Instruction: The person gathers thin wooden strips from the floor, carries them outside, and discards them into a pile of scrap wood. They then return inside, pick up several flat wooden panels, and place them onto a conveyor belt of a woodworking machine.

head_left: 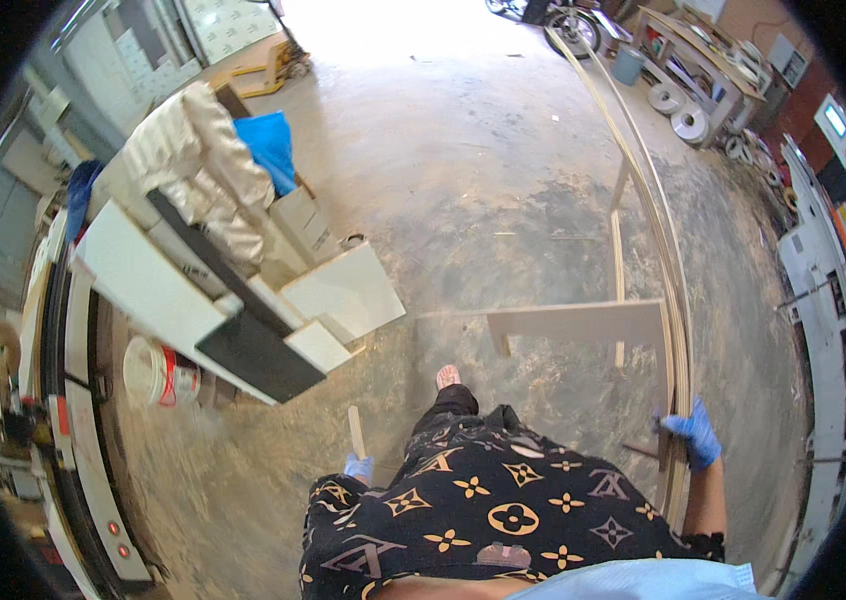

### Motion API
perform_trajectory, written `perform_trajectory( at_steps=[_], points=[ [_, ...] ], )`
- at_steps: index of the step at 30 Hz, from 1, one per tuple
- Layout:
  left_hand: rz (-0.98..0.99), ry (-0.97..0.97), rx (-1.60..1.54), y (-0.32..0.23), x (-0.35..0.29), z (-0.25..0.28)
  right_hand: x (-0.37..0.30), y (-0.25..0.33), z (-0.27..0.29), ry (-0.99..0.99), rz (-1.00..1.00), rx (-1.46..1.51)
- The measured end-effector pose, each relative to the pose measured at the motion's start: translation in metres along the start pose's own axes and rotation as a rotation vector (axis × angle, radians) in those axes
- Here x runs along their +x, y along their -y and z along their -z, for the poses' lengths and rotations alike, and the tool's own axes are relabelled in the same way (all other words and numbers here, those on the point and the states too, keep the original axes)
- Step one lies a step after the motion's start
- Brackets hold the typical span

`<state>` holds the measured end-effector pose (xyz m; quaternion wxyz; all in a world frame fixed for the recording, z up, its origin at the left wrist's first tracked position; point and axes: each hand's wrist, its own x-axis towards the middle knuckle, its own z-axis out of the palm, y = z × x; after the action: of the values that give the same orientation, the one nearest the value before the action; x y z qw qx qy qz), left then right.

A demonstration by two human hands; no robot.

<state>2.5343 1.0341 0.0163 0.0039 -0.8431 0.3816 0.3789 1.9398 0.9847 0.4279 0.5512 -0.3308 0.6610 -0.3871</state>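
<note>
My right hand [695, 432], in a blue glove, grips a bundle of long thin wooden strips [655, 215] that arc away from me toward the far end of the workshop. A flat board piece [575, 323] juts sideways from the bundle just ahead of my hand. My left hand [358, 466], also gloved in blue, hangs by my hip and holds a short wooden stick [355, 430] pointing forward. My patterned black clothing fills the lower middle, with one foot [448, 376] on the concrete floor.
A stack of white and dark panels [243, 320] lies at left, with padded wrapping [193, 160] and a blue cloth [268, 145] on top. A white bucket [151, 372] stands beside a long machine [83, 450]. Another machine [828, 280] lines the right. Shelves with rolls [688, 110] stand far right.
</note>
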Motion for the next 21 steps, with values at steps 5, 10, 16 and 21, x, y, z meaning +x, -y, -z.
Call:
perform_trajectory(
  at_steps=[5,10,16,21],
  points=[
    [-0.170,0.017,-0.142,-0.121,0.099,0.038,0.117,0.089,-0.024,-0.069,0.062,-0.073],
    [-0.361,-0.008,-0.186,-0.345,0.193,0.111,0.241,0.165,-0.031,-0.023,0.035,-0.070],
    [-0.494,-0.277,-0.231,-0.553,0.334,0.173,0.420,0.235,-0.023,0.009,0.103,0.021],
    [-0.203,-0.147,-0.246,-0.630,0.380,0.190,0.567,0.287,-0.005,0.100,-0.064,0.152]
  ],
)
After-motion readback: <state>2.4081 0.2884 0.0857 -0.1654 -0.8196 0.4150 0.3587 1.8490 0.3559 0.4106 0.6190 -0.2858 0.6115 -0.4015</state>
